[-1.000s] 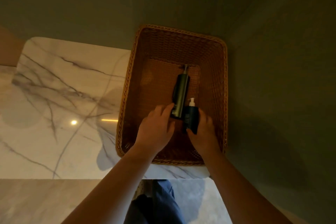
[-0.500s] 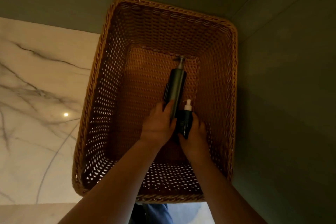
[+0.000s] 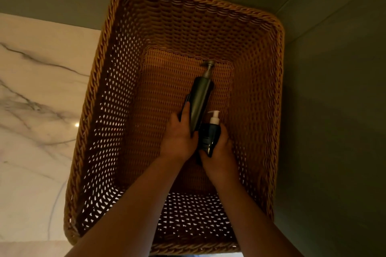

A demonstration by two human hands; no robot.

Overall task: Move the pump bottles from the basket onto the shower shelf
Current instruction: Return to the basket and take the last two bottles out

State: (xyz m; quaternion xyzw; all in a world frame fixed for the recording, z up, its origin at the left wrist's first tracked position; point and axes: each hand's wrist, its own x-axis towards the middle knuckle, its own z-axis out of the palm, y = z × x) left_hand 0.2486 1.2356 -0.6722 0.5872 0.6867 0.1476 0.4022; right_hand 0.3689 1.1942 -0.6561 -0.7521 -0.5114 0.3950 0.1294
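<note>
Gripping inside brown wicker basket (image 3: 117,131): left hand (image 3: 179,140) clamps tall dark pump bottle (image 3: 199,100), right hand (image 3: 219,152) clamps short white-topped bottle (image 3: 210,135)

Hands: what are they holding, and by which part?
The left hand grips the tall bottle round its lower body; the right hand grips the short bottle round its base.

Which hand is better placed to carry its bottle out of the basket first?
Left, probably: the left hand grips the tall bottle on the side nearer the marble surface. The right hand holds the short white-pump bottle, further from it.
</note>
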